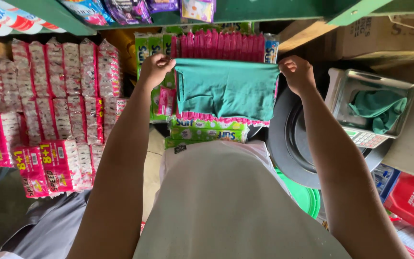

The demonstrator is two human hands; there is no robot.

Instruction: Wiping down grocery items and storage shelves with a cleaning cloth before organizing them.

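The left hand (155, 67) and the right hand (297, 72) each pinch 1 top corner of a green cloth (226, 88), fingers pressed together on the fabric. The cloth hangs between the 2 hands, held up in front of the person's chest, its top edge stretched level from left to right, so the long axis runs from hand to hand. Both hands are equally near. Behind it stand pink packs (216, 45). A scale (360, 103) at the right carries another green cloth (379, 110).
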